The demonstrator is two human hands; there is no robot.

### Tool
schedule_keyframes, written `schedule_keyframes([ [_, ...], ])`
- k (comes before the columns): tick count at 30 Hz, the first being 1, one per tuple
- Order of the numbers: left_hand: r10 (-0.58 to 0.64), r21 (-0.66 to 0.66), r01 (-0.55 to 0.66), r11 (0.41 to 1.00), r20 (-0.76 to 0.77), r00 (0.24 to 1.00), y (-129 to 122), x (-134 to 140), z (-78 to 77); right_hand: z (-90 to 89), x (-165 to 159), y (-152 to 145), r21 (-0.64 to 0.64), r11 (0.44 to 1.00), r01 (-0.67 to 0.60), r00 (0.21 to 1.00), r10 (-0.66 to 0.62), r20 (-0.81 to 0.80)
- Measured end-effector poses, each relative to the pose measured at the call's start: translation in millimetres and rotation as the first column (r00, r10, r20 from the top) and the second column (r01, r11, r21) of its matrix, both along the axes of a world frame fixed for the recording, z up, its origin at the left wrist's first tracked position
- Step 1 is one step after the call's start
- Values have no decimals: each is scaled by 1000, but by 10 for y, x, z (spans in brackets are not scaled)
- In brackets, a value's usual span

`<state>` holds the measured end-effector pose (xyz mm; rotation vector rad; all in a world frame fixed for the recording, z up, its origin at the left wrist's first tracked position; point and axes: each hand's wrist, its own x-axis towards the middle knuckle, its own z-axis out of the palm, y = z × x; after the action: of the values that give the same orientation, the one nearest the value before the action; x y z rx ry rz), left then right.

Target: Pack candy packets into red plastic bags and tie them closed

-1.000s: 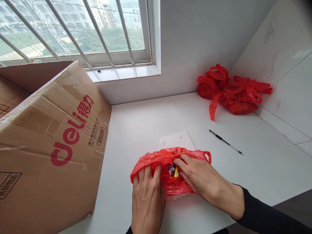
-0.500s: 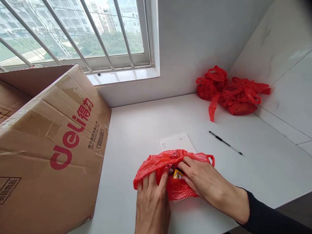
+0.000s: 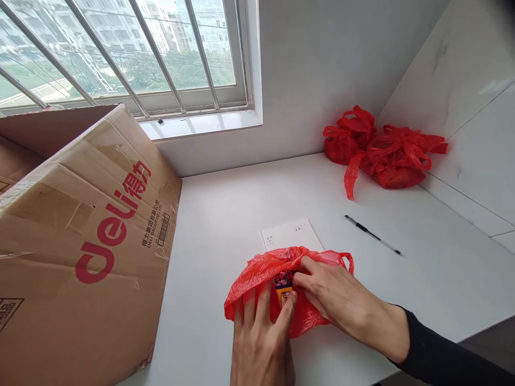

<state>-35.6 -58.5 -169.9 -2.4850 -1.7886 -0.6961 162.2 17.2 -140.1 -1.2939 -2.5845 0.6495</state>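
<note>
A red plastic bag (image 3: 273, 261) lies with its mouth open on the white table (image 3: 221, 214), covering the near part of a white sheet of paper (image 3: 293, 235) with small dark writing. Taking the bag as the middle of the clock, the uncovered part of the paper shows at 12 o'clock.

The left hand (image 3: 261, 335) comes in from 7 o'clock, its fingers reaching into the bag and its thumb against a yellow packet (image 3: 284, 297) inside. The right hand (image 3: 340, 294) comes in from 3 o'clock, its fingertips at the bag's opening, close beside a dark printed item (image 3: 282, 279) just beyond the packet. The two hands are near each other but apart; whether either grips anything firmly cannot be told, as the fingers are partly hidden.

A black-and-clear pen (image 3: 373, 235) lies at 2 o'clock, and more red bags (image 3: 402, 155) sit farther off at 1 o'clock, by the wall. A large cardboard box (image 3: 100, 241) stands between 9 and 10 o'clock, below a barred window (image 3: 140, 53) at 11.
</note>
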Motion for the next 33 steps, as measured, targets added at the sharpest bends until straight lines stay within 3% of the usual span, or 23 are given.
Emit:
schedule_keyframes([
  [7, 58, 16, -58, 998, -63, 996, 37, 29, 4, 25, 16, -25, 34, 999, -31, 999, 30, 39],
  [13, -47, 5, 49, 999, -164, 985, 67, 38, -20, 39, 59, -31, 58, 998, 27, 999, -29, 42],
  [18, 71, -14, -73, 997, -118, 990, 116, 85, 120, 43, 83, 47, 143, 984, 111, 991, -121, 62],
  [24, 33, -17, -35, 999, -112, 993, 285, 207, 166, 133, -15, 83, 140, 980, 138, 981, -155, 119],
  [27, 7, -45, -12, 999, -116, 993, 354, 246, 121, 190, -18, 99, 133, 978, 158, 965, -182, 191],
  [33, 105, -68, -113, 991, -107, 989, 345, 268, 157, 344, 26, 105, 94, 977, 193, 909, -214, 357],
])
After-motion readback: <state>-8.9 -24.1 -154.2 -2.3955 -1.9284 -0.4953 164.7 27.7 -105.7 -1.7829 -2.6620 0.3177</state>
